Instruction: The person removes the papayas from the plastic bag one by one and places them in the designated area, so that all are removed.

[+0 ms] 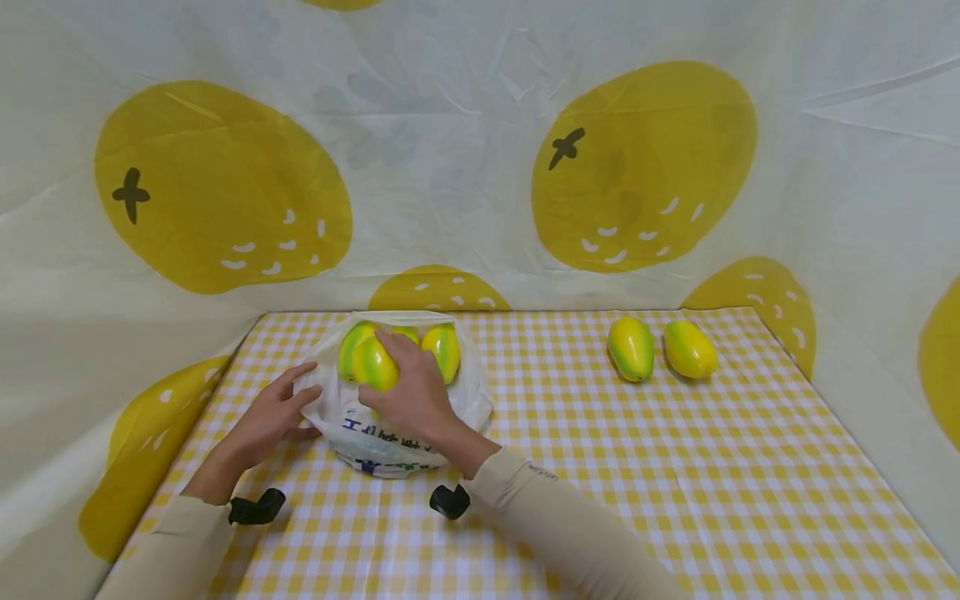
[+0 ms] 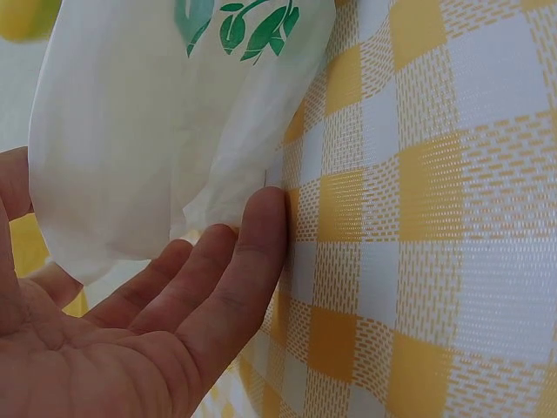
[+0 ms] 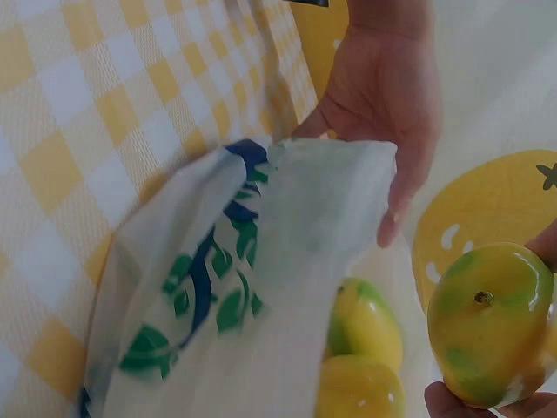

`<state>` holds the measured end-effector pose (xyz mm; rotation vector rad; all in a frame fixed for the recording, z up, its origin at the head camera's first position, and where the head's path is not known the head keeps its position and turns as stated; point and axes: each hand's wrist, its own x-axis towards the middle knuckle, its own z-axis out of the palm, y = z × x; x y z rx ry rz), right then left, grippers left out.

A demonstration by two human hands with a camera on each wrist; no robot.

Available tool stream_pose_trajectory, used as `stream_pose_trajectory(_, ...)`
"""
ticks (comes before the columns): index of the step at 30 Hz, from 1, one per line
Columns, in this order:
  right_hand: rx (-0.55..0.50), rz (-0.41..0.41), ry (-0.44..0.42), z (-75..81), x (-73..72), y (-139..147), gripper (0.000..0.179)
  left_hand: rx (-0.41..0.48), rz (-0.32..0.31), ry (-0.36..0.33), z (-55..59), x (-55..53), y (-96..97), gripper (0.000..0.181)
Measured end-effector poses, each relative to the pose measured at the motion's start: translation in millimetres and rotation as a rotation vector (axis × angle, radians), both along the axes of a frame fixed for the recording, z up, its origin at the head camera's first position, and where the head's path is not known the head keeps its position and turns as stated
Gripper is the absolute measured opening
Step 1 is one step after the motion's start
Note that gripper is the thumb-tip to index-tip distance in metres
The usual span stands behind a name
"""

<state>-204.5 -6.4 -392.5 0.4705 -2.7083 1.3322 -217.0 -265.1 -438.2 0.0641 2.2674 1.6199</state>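
Observation:
My right hand (image 1: 416, 392) holds a yellow-green mango (image 1: 375, 364) over the mouth of a white plastic bag (image 1: 472, 392). In the right wrist view, this held mango (image 3: 487, 326) hangs outside the bag's rim, with fingertips at its edges. Inside the bag lie several similar mangoes (image 3: 370, 326). At the bag's left side, my left hand (image 1: 273, 412) touches the rim with spread, relaxed fingers. The left wrist view shows the bag wall (image 2: 130, 148) passing between the digits, so part of that hand is hidden. Blue lettering and green leaves mark the bag.
Two more mangoes, one (image 1: 632, 348) beside the other (image 1: 690, 349), lie at the table's back right. A yellow-and-white checked cloth (image 1: 570, 417) covers the table. Behind it hangs a pale curtain (image 1: 442, 167) with large printed yellow fruits.

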Motion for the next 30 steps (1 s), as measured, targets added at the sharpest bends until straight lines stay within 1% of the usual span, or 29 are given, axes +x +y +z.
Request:
stream_pose_trajectory(2, 0.007, -0.004, 0.026, 1.4, -1.7, 5, 0.076, -0.005, 0.001, 0.001, 0.0, 0.1, 0.5, 0.075)
stream_pose_trajectory(5, -0.003, -0.008, 0.043, 2.8, -3.7, 12, 0.074, -0.009, 0.006, -0.001, -0.1, 0.4, 0.9, 0.075)
stream_pose_trajectory(12, -0.042, -0.028, 0.002, 6.0, -6.6, 33, 0.074, -0.009, 0.002, -0.003, -0.1, 0.0, 0.5, 0.077)
stream_pose_trajectory(15, -0.035, -0.038, 0.001, 6.4, -8.3, 42, 0.074, -0.012, 0.002, -0.004, -0.1, -0.3, 0.8, 0.077)
stream_pose_trajectory(24, -0.046, -0.07, 0.055, 2.8, -16.9, 66, 0.072, -0.015, 0.006, -0.004, -0.6, -1.3, 0.4, 0.076)
stream_pose_trajectory(30, -0.038, -0.097, 0.062, -0.5, -21.1, 81, 0.071, -0.025, 0.004, -0.003, -1.5, -1.9, -0.1, 0.075)
